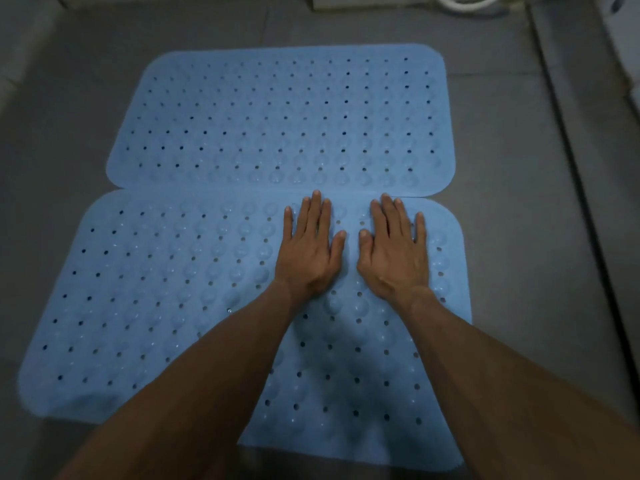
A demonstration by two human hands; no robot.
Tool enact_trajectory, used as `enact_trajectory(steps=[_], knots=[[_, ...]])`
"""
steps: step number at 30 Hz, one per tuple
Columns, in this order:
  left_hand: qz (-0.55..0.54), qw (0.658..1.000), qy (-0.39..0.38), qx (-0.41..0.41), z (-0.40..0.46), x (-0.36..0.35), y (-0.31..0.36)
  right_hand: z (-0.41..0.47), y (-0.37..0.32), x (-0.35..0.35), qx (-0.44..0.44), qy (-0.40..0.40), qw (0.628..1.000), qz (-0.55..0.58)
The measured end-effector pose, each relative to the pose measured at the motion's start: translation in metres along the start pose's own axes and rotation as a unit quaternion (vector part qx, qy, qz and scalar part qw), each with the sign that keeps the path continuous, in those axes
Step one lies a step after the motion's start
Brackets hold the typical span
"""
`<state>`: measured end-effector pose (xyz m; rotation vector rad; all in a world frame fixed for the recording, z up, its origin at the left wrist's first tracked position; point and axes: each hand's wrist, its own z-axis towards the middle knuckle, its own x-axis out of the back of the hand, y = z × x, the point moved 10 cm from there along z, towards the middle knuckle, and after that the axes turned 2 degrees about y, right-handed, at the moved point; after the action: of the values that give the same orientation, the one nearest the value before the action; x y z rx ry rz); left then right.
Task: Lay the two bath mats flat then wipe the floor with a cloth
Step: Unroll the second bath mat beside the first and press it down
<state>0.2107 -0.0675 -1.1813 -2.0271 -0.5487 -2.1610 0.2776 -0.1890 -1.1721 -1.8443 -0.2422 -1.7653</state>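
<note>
Two light blue perforated bath mats lie flat on the grey floor (512, 161), long edges touching. The far mat (277, 116) sits behind the near mat (156, 289). My left hand (310, 247) and my right hand (394, 247) press side by side, palms down with straight fingers, on the near mat's far edge, right of its middle. Their fingertips reach almost to the seam between the mats. No cloth is in view.
Grey floor tiles surround the mats. A white hose (464, 3) and a pale fixture base (363, 1) sit at the top edge. A raised grey strip (588, 168) runs along the right, with a white object (627, 39) beyond it.
</note>
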Motion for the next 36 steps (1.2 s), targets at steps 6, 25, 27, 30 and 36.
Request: enact_trajectory(steps=[6, 25, 27, 30, 36], knots=[[0.007, 1.000, -0.018, 0.014, 0.0009, 0.0029, -0.0011, -0.0022, -0.0038, 0.0070, -0.004, 0.006, 1.000, -0.007], [0.012, 0.998, -0.059, 0.025, 0.0040, 0.0034, 0.0026, 0.0016, -0.0025, 0.0005, -0.023, -0.050, 0.998, -0.043], [0.018, 0.998, -0.061, 0.026, 0.0042, 0.0029, 0.0021, 0.0016, -0.0025, 0.0000, -0.022, -0.051, 0.997, -0.046], [0.019, 0.998, -0.062, 0.025, 0.0047, 0.0027, 0.0019, 0.0011, -0.0022, -0.0002, -0.023, -0.048, 0.998, -0.046], [0.008, 0.998, -0.063, 0.024, 0.0030, 0.0011, 0.0018, -0.0002, -0.0025, -0.0013, -0.021, -0.042, 0.998, -0.046]])
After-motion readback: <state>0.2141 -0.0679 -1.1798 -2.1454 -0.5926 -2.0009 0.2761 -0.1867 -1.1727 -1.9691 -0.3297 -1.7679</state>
